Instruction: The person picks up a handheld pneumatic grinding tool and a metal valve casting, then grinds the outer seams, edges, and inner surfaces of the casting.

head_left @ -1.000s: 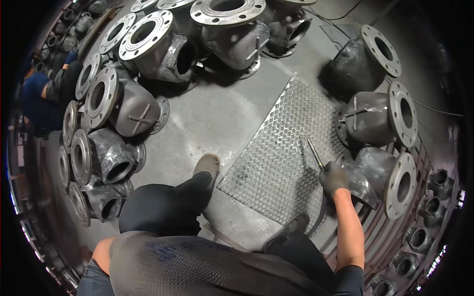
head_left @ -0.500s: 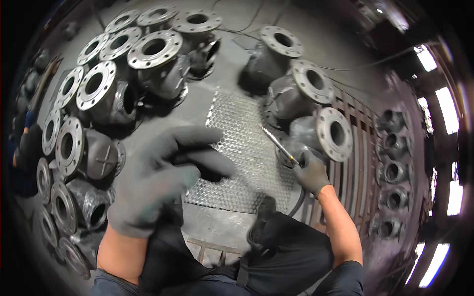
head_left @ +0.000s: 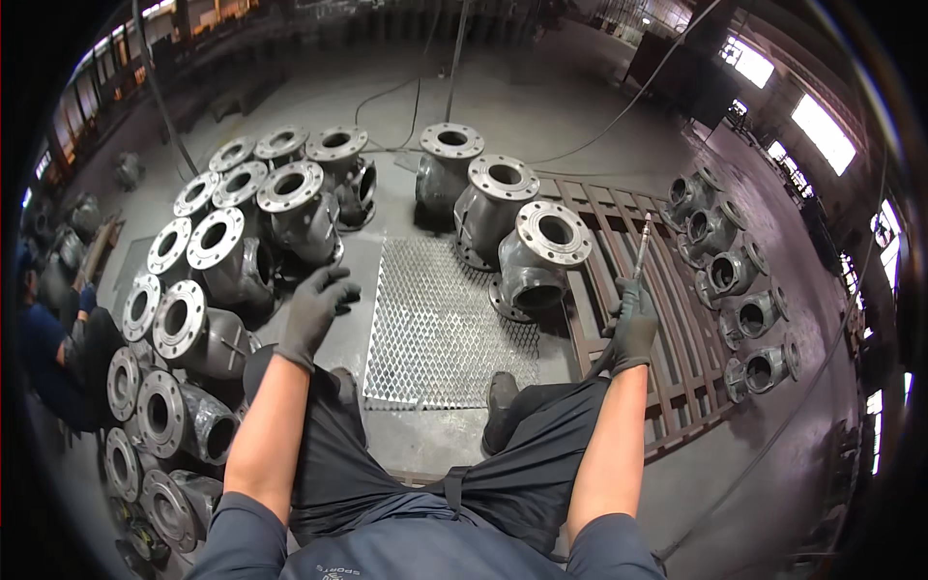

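Observation:
My right hand (head_left: 634, 327), in a dark grey glove, is closed around a slim metal rod-shaped tool (head_left: 642, 247) that points up and away. A dark hose (head_left: 601, 362) runs down from that fist; I cannot make out the tool's exact kind. My gloved left hand (head_left: 319, 307) hovers with its fingers apart and nothing in it. Closest to it are a flanged grey valve body (head_left: 305, 217) and the expanded-metal mesh sheet (head_left: 411, 333) on the floor. Beyond my right hand's inner side stands another flanged valve body (head_left: 546, 256).
Several flanged valve bodies (head_left: 198, 329) crowd the left. Two more (head_left: 451, 169) (head_left: 496, 193) stand beyond the mesh. A brown slatted metal rack (head_left: 667, 358) lies at right, with castings (head_left: 759, 314) past it. Another person (head_left: 60, 333) sits far left. Cables (head_left: 619, 126) hang and trail behind.
The view has tilted up, showing more of the workshop. My left hand has drawn back, away from the camera. The right hand has swung outward, turning the tool from pointing left to upward.

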Available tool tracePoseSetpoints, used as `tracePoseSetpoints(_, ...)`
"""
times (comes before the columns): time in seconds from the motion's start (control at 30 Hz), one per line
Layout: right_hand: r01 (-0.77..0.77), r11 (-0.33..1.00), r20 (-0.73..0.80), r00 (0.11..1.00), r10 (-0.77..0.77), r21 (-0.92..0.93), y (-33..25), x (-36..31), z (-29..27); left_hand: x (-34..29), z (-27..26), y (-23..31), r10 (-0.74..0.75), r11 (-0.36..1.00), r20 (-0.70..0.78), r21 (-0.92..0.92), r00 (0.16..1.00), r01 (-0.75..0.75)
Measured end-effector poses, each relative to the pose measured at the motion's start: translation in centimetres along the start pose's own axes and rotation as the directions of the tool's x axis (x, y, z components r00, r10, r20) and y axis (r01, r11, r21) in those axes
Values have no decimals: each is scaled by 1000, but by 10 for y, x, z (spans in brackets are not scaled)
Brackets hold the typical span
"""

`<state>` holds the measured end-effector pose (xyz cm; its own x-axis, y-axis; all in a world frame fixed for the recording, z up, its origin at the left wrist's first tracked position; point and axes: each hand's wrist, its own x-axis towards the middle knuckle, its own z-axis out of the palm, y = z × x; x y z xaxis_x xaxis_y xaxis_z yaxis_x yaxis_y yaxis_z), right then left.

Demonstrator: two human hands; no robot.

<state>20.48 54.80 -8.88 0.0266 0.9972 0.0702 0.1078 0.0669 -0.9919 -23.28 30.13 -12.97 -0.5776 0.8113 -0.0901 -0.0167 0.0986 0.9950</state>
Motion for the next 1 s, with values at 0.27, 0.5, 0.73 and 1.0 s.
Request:
tracePoseSetpoints(0.27, 79, 979, 150, 983, -107, 186, 28, 21, 10, -101, 44, 107, 238, 970, 226, -17, 944, -241)
tracePoseSetpoints(0.5, 311, 949, 294, 913, -284, -48, 25, 10, 47, -101, 76, 105, 226, 974, 322, -65, 919, -217)
tracePoseSetpoints(0.73, 304, 927, 467, 867, -174, -219, 10, -16, 59, -34, 130, 52, 81, 997, 468, -27, 880, -77)
tracePoseSetpoints(1.0, 526, 296, 568, 820, 73, -797, -16, -4, 25, -9, 163, 22, 111, 978, 385, 121, 916, -170)
